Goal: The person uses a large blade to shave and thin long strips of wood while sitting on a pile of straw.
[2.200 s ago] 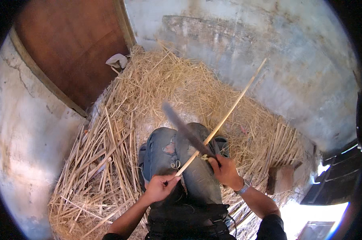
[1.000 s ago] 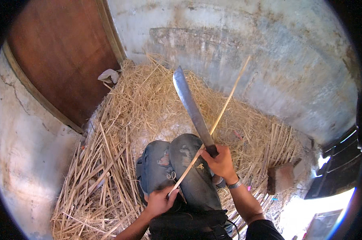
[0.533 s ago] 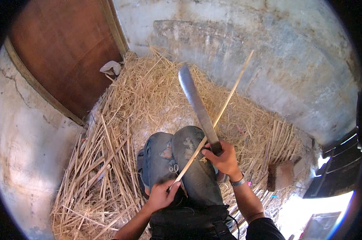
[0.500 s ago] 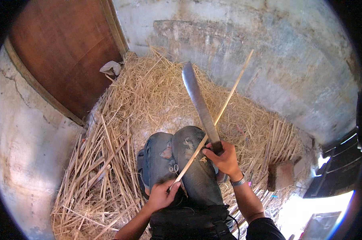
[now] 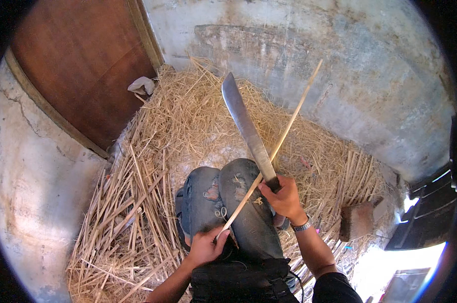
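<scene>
My left hand grips the lower end of a long, thin bamboo strip, which slants up to the right across my knees. In my right hand is the dark handle of a machete, its wide blade pointing up and a little left. Just above the right hand, blade and strip cross. The right thumb lies close to the strip; whether it presses on it I cannot tell. Curled shavings rest on my torn jeans.
Straw-like shavings cover the floor ahead. Split strips are heaped at the left, with more along the right wall. A brownish block stands right of my right forearm. A brown door panel and stained walls enclose the space.
The machete's tip has swung a little to the left, so the blade leans further from the strip. Both hands keep their grips in nearly the same places.
</scene>
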Motion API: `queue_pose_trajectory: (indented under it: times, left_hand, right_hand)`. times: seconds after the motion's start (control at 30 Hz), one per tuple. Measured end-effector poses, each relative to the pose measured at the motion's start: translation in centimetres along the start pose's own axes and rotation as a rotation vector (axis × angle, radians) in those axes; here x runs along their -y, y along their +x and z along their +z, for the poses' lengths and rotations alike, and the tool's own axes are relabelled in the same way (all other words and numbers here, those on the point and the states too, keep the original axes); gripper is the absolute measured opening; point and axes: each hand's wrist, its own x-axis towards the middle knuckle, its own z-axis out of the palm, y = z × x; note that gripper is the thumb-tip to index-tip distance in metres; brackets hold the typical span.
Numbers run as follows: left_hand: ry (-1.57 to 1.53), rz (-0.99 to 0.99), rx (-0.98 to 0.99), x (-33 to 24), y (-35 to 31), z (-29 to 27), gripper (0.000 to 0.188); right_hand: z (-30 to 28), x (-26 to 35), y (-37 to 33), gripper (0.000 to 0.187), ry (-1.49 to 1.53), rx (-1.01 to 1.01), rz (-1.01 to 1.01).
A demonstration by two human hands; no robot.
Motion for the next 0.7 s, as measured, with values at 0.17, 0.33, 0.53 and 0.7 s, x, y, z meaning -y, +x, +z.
queue_pose_trajectory:
  times: [0.17, 0.33, 0.53, 0.7]
  left_hand:
    - [0.019, -0.076, 0.046, -0.4, 0.1, -0.3, 0.024]
    - [-0.022, 0.045, -0.026, 1.3, -0.4, 0.0, 0.025]
    - [-0.082, 0.137, -0.042, 1.2, 0.1, 0.4, 0.028]
    - [0.040, 0.128, 0.005, 1.0, 0.3, 0.0, 0.030]
  right_hand:
    - [-0.1, -1.1, -0.3, 0.020, 0.076, -0.032, -0.075]
    - [-1.5, 2.5, 0.1, 0.027, 0.439, -0.037, 0.194]
    - [-3.4, -0.2, 2.5, 0.028, -0.295, -0.225, -0.149]
    - [-1.7, -1.5, -0.6, 0.022, -0.439, -0.046, -0.219]
